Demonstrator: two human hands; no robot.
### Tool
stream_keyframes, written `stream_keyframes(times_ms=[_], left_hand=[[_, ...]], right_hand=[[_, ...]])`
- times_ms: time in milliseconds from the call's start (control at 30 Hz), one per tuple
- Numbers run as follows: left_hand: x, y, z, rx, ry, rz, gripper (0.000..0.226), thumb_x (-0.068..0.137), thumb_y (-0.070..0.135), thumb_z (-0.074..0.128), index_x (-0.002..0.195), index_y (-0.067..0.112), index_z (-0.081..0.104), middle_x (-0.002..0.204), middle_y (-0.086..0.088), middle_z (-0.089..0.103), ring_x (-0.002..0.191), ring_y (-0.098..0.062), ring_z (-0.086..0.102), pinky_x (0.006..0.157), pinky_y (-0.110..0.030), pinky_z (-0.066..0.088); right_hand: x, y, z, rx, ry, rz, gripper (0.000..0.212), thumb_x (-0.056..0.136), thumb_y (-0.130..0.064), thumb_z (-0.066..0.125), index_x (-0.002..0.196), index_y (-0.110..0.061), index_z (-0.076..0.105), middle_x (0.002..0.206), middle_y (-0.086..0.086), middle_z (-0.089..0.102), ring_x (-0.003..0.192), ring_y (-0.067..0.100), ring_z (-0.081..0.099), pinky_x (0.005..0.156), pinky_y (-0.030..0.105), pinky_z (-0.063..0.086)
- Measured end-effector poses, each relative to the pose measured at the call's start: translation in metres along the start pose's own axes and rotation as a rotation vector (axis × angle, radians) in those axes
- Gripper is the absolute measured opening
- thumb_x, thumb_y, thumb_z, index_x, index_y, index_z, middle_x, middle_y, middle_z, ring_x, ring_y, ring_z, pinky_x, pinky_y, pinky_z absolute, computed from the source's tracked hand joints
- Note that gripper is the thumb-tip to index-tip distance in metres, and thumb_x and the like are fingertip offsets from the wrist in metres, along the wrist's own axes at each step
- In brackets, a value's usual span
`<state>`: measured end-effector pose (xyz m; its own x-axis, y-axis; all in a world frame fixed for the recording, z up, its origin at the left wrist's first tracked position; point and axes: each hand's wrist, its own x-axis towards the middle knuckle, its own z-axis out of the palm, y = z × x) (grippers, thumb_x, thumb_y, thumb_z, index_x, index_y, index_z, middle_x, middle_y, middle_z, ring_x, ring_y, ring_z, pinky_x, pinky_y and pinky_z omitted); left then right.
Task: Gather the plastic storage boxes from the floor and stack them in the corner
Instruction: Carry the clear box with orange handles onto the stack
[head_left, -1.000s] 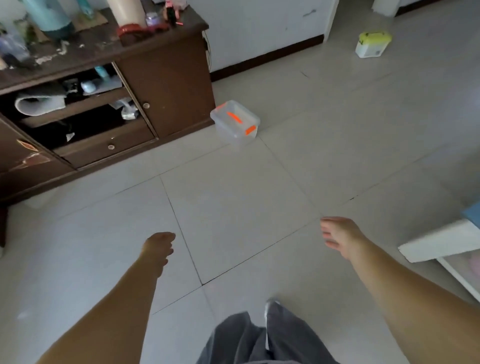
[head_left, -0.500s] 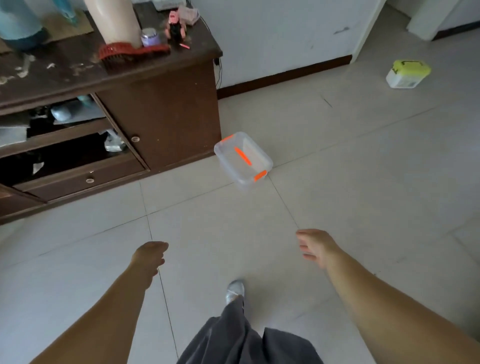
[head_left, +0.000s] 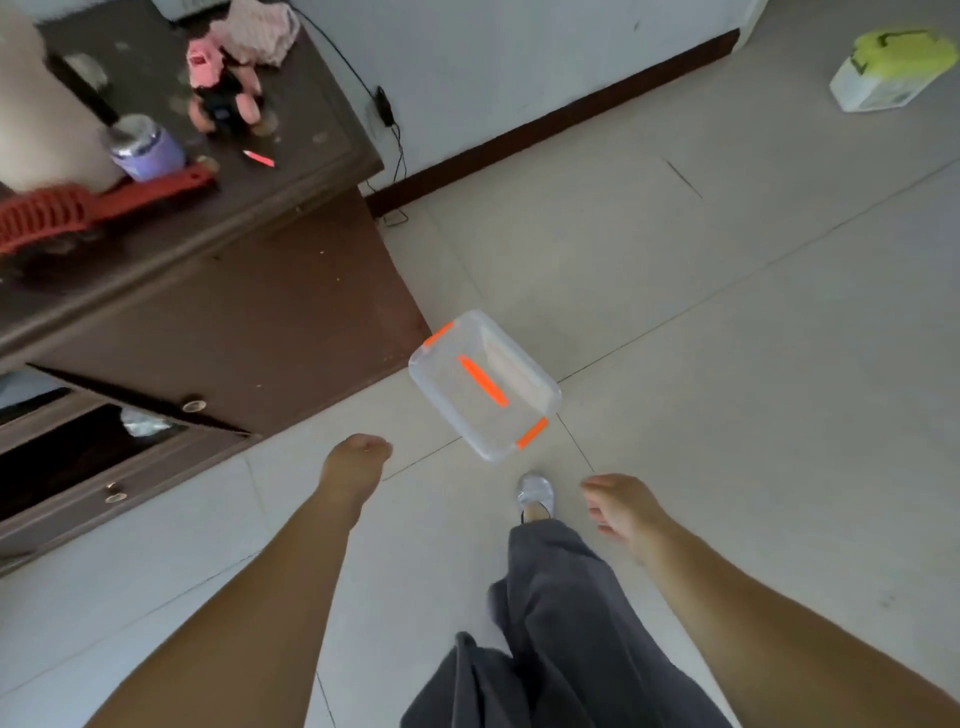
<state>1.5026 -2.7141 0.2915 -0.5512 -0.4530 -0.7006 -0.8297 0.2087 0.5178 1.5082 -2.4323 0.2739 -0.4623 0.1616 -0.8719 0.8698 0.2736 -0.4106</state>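
Note:
A clear plastic storage box (head_left: 485, 384) with orange clips and an orange handle stands on the tiled floor beside the corner of a brown cabinet. A second box (head_left: 888, 70), white with a lime-green lid, lies on the floor at the far right near the wall. My left hand (head_left: 356, 467) hangs just left of the clear box, fingers curled in, holding nothing. My right hand (head_left: 621, 506) hovers below and right of that box, fingers loosely apart and empty. Neither hand touches a box.
The brown cabinet (head_left: 270, 312) fills the left, with an open shelf below and a red comb (head_left: 93, 202), a purple jar (head_left: 145, 148) and a pink toy (head_left: 223, 88) on top. A cable (head_left: 387, 135) hangs down the wall. My foot (head_left: 535, 493) is planted just short of the clear box.
I have walked forward: the clear box has come much closer and now sits just ahead of my hands. Both hands stayed empty.

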Motion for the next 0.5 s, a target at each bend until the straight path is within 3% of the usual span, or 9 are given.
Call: stream_keyframes(times_ms=[67, 133, 200, 367, 500], left_hand=[[0.042, 0.037, 0.019, 0.058, -0.038, 0.002, 0.032, 0.092, 0.019, 0.053, 0.119, 0.006, 0.06, 0.127, -0.017, 0.059, 0.117, -0.034, 0.055, 0.099, -0.04, 0.044], [0.08, 0.064, 0.036, 0.123, -0.067, 0.0, 0.032, 0.092, 0.021, 0.052, 0.12, 0.007, 0.06, 0.126, -0.015, 0.059, 0.114, -0.032, 0.057, 0.096, -0.036, 0.044], [0.113, 0.084, 0.052, 0.164, -0.107, 0.004, 0.032, 0.092, 0.022, 0.052, 0.12, 0.009, 0.059, 0.126, -0.012, 0.059, 0.11, -0.03, 0.057, 0.093, -0.034, 0.043], [0.236, 0.108, 0.105, 0.336, -0.188, 0.017, 0.034, 0.091, 0.02, 0.056, 0.122, 0.008, 0.059, 0.129, -0.013, 0.06, 0.121, -0.03, 0.054, 0.106, -0.037, 0.041], [0.325, 0.103, 0.142, 0.481, -0.229, 0.042, 0.043, 0.089, 0.017, 0.057, 0.13, 0.006, 0.051, 0.133, -0.02, 0.056, 0.124, -0.034, 0.052, 0.107, -0.042, 0.039]], right_hand=[[0.034, -0.028, -0.001, -0.016, -0.018, 0.012, 0.021, 0.09, -0.013, 0.055, 0.108, -0.008, 0.065, 0.098, 0.009, 0.056, 0.09, 0.021, 0.052, 0.094, 0.042, 0.048], [0.064, -0.049, 0.001, -0.044, -0.01, 0.03, 0.01, 0.09, -0.014, 0.055, 0.086, -0.019, 0.062, 0.1, 0.008, 0.058, 0.092, 0.022, 0.053, 0.095, 0.04, 0.047], [0.088, -0.064, 0.003, -0.034, -0.015, 0.068, 0.022, 0.09, -0.013, 0.056, 0.072, -0.026, 0.055, 0.099, 0.007, 0.058, 0.092, 0.021, 0.053, 0.096, 0.038, 0.046], [0.188, -0.075, 0.027, 0.056, 0.002, 0.196, 0.013, 0.09, -0.01, 0.055, 0.083, -0.021, 0.056, 0.099, 0.006, 0.058, 0.092, 0.022, 0.053, 0.09, 0.037, 0.045], [0.257, -0.069, 0.049, 0.141, 0.056, 0.264, 0.013, 0.085, -0.009, 0.057, 0.082, -0.022, 0.056, 0.087, 0.001, 0.055, 0.083, 0.02, 0.054, 0.081, 0.031, 0.046]])
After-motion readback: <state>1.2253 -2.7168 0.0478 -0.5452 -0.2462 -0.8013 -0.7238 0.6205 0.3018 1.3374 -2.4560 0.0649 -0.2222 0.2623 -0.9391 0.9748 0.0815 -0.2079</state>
